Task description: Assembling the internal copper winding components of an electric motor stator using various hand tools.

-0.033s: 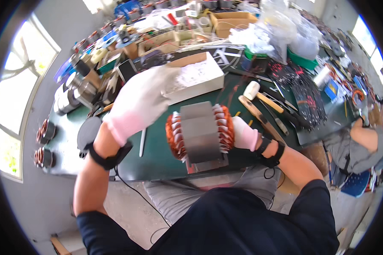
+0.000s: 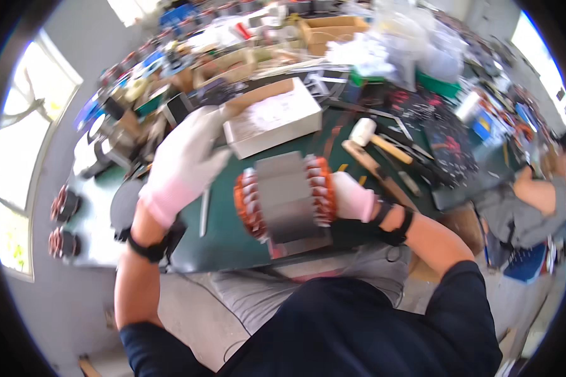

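A motor stator (image 2: 289, 198) with a grey laminated core, copper windings and white slot liners at both ends lies on its side near the table's front edge. Under it, part of a flat plate (image 2: 300, 245) shows. My right hand (image 2: 352, 196), in a white glove with a pink cuff, grips the stator's right end; its fingertips are hidden there. My gloved left hand (image 2: 185, 160) is raised to the left of the stator, thumb and fingers apart, holding nothing and slightly blurred. Just beyond it stands an open white box (image 2: 277, 135) with pale strips or scraps inside.
Right of the stator lie a white-headed mallet (image 2: 380, 141), a wooden stick (image 2: 377, 173) and several dark tools. Two small wound stators (image 2: 65, 204) stand at the left edge. Bundles of black sleeving (image 2: 449, 147) lie at right, where another person (image 2: 528, 201) sits.
My left hand has drawn back left from the white box, its thumb now spread. My right hand stays on the stator. The whole view has shifted slightly.
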Available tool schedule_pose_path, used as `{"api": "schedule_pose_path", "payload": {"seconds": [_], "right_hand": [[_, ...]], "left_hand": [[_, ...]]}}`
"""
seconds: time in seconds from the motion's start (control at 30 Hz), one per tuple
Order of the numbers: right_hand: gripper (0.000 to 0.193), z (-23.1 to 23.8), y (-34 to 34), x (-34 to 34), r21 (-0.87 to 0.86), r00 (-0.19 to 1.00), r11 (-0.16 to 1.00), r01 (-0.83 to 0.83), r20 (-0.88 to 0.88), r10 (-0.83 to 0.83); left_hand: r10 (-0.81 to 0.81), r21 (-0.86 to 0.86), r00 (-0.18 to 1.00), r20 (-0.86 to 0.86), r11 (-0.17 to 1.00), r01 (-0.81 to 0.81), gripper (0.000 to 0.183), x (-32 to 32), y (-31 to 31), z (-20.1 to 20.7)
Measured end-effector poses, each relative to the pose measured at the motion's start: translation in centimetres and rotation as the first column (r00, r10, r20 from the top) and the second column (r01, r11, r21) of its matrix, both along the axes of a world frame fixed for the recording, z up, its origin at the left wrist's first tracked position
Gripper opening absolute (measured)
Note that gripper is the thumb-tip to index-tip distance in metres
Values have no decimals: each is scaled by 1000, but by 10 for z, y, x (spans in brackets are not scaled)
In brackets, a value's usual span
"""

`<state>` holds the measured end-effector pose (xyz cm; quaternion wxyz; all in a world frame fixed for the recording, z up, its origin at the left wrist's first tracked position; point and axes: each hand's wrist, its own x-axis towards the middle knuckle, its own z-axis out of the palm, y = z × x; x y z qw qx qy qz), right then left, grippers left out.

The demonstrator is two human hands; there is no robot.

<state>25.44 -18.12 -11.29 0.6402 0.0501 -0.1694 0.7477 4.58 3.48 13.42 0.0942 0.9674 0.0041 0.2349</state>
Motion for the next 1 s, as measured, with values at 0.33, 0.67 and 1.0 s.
{"api": "schedule_pose_path", "payload": {"seconds": [0.33, 0.67, 1.0], "right_hand": [[12, 29, 11, -17, 635, -807, 740, 221, 546, -227], [17, 62, -7, -22, 535, -577, 773, 341, 768, -277], [14, 62, 7, -5, 338, -372, 920, 200, 895, -247]], "left_hand": [[-82, -440, 987, -137, 898, 13, 73, -52, 6, -196], [-31, -343, 992, -126, 939, -15, 69, -47, -4, -178], [-83, -196, 967, -240, 980, 36, 61, -46, -7, -171]]}}
